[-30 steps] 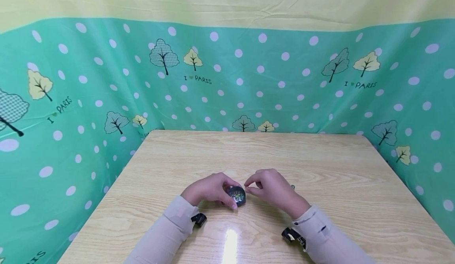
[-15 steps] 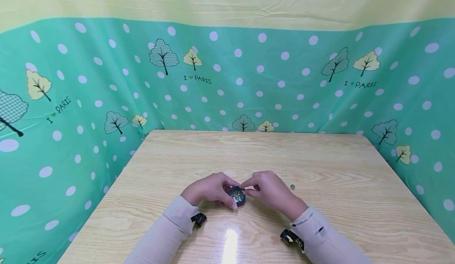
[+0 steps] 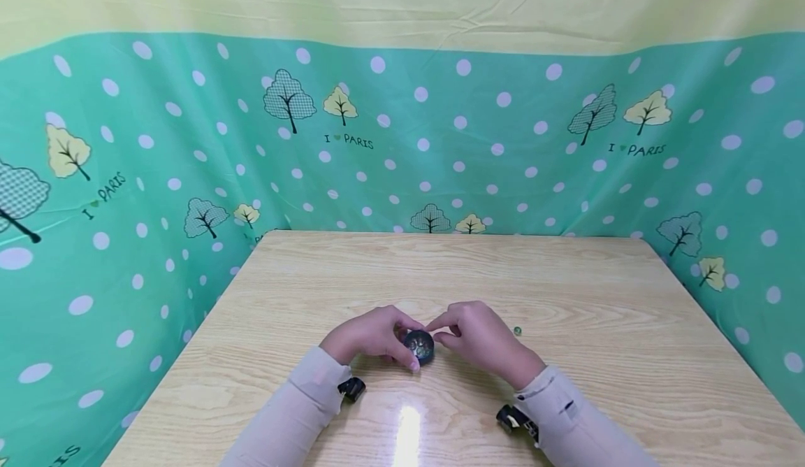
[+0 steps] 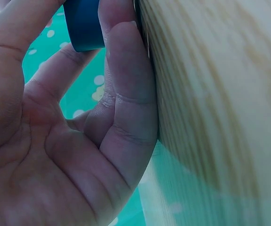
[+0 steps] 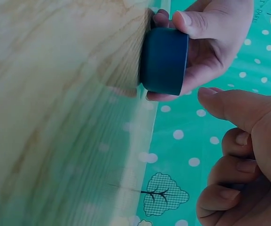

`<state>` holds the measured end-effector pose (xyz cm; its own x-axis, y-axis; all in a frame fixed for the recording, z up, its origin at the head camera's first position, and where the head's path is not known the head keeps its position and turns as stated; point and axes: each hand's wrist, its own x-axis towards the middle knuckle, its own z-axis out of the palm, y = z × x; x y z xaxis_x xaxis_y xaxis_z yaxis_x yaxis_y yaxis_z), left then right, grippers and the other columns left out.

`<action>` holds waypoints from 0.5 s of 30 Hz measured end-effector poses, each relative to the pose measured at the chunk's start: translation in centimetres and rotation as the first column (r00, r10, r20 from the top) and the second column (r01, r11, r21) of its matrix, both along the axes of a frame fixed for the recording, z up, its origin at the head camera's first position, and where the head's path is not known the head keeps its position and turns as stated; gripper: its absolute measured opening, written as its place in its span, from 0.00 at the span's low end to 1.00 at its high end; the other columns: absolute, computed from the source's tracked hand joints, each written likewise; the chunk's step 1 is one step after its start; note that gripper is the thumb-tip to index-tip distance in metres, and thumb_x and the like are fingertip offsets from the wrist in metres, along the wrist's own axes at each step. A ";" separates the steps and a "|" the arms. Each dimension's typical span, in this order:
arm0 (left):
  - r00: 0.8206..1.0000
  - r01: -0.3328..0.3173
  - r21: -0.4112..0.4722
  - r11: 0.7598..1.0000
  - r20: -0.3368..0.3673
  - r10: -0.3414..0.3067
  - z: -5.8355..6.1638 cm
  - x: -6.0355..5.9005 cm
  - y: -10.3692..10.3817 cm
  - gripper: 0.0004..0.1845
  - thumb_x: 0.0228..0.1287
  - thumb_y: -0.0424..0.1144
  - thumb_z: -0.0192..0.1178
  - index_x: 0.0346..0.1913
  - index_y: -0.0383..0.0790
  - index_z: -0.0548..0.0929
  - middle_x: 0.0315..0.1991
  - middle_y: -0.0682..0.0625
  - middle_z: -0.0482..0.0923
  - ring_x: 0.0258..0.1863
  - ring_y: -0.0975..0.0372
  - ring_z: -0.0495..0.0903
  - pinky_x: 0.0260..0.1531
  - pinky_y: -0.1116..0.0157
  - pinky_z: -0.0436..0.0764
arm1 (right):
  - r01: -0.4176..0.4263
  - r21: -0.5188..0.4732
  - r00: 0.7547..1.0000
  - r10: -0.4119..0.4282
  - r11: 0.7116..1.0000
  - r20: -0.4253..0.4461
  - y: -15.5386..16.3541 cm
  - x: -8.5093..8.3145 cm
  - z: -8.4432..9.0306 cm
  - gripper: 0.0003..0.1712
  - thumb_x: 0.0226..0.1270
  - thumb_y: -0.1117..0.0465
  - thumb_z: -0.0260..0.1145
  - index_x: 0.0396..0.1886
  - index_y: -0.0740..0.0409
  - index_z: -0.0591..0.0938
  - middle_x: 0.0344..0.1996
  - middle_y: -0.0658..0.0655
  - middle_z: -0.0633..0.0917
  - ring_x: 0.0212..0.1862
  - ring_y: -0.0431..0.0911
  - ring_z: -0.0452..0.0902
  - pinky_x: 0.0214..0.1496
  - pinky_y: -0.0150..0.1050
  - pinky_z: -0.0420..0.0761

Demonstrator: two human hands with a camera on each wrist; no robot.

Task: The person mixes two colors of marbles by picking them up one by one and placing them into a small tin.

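Note:
A small, dark blue round cup (image 3: 419,347) stands upright on the table with small shiny pieces inside, too dim to tell apart. My left hand (image 3: 376,334) grips it from the left, thumb in front and fingers behind. In the left wrist view, the cup's dark wall (image 4: 84,26) shows between the fingers. My right hand (image 3: 481,338) is close at the cup's right rim, index finger and thumb apart with nothing seen between them. The right wrist view shows the other fingers of this right hand (image 5: 258,136) curled in beside the cup (image 5: 166,61).
A green glass marble (image 3: 518,331) lies on the wooden table (image 3: 453,264), right of the right hand. Black wrist cameras sit under both cuffs. A green and yellow printed cloth (image 3: 462,124) surrounds the table at the back and sides.
The right hand moved left to the cup's rim with a tiny reddish piece pinched, then its fingertips parted and the piece left them. The marble came into full view. The left hand stayed still.

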<state>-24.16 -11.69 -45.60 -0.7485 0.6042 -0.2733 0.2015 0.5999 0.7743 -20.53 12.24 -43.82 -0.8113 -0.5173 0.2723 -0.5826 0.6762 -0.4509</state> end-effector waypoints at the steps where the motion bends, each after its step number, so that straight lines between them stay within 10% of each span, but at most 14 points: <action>1: 1.000 0.002 0.005 1.000 0.002 -0.002 0.0 0.0 0.0 0.29 0.45 0.45 0.85 0.55 0.63 0.89 0.39 0.52 0.87 0.31 0.62 0.81 0.30 0.64 0.83 | 0.004 0.003 1.000 -0.004 1.000 -0.002 0.1 0.0 0.0 0.09 0.63 0.61 0.77 0.42 0.43 0.94 0.21 0.37 0.78 0.22 0.32 0.65 0.24 0.29 0.71; 15: 1.000 0.000 0.011 1.000 0.006 0.000 -0.3 0.0 0.0 0.26 0.46 0.44 0.85 0.52 0.58 0.90 0.39 0.54 0.87 0.32 0.61 0.82 0.30 0.63 0.84 | 0.113 0.040 0.994 -0.113 0.993 0.005 2.3 -0.4 0.4 0.09 0.62 0.57 0.79 0.42 0.45 0.93 0.18 0.41 0.71 0.22 0.35 0.64 0.24 0.30 0.66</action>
